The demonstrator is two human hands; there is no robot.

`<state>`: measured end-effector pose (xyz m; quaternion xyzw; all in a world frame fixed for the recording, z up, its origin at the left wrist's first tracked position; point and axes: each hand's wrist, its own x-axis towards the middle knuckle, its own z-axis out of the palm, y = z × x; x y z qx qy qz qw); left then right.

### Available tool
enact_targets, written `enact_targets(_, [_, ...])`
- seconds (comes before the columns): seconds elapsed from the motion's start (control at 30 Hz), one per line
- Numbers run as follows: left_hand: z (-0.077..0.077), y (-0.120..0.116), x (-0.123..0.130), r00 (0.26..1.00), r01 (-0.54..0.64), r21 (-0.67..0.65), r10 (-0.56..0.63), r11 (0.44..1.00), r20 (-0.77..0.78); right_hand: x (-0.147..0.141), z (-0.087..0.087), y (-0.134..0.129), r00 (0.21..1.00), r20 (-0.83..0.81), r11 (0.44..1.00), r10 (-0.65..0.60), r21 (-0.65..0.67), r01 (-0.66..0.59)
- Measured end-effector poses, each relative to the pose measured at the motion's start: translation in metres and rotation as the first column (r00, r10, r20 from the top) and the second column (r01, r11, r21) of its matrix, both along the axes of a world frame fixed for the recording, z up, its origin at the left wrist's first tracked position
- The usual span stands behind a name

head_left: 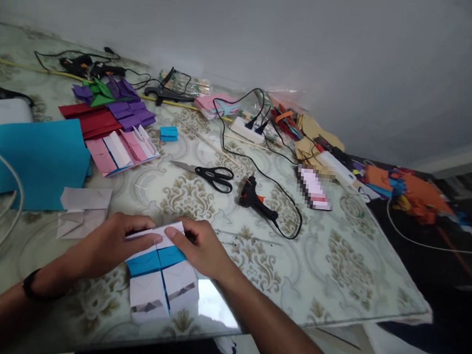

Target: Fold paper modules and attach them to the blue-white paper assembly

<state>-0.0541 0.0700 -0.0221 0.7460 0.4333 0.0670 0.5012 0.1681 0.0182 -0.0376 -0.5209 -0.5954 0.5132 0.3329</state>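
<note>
Near the table's front edge lies a folded paper piece (147,290) in white and blue, with a crease or gap down its middle. My left hand (108,243) grips its far left edge, thumb on top and fingers tucked behind. At the far right edge my right hand (203,248) pinches the same paper, its thumb close to the left one. The fingers under the paper are hidden. Left of my hands rests another white folded paper (84,212). Beyond them lie black-handled scissors (215,178) and a black glue gun (256,200).
Blue sheets (34,162) lie at the left, by pink and white folded papers (120,150), red (90,120) and purple ones (132,114). A white power strip (247,129) with black cords stands behind. A phone (314,188) lies right of the glue gun. A white cable (18,180) loops at left.
</note>
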Motion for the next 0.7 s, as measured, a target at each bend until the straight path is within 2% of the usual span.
enact_targets(0.7, [-0.0015,0.0012,-0.002,0.999,-0.02,-0.028,0.021,0.999,0.04,0.0012,0.0012,0.0005,1.0,-0.01,1.0,0.011,0.021,-0.011])
